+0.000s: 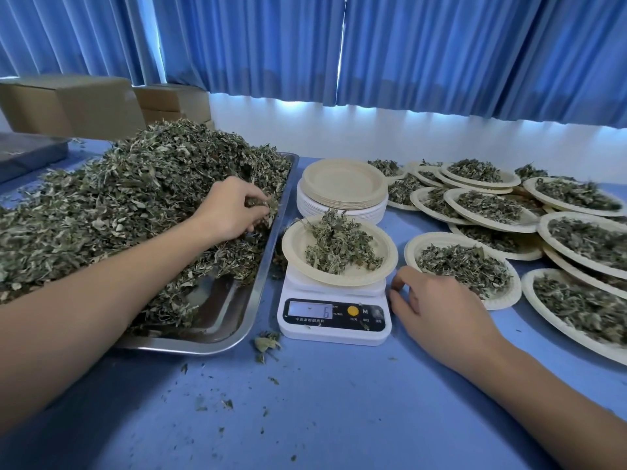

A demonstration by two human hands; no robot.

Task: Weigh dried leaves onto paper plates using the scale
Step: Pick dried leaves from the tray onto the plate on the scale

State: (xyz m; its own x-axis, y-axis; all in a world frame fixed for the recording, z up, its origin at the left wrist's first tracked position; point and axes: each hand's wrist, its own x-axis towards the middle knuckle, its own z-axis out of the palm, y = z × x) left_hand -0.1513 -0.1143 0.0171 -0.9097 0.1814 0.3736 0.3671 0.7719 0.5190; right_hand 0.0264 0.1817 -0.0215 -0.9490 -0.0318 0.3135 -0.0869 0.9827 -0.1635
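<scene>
Left hand [234, 206] pinches a tuft of dried leaves [135, 191] in the tray [237, 330] at the tabletop's left edge, right hand [437, 307] rests loose and empty beside the mid-tabletop scale [334, 317]; best add small pinches onto its paper plate [295, 242], watching the display [310, 310].

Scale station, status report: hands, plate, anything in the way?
Left hand pinching leaves in the tray. Right hand relaxed beside the scale, empty. Plate on scale part-filled, display shows 6. Nothing blocking.
</scene>
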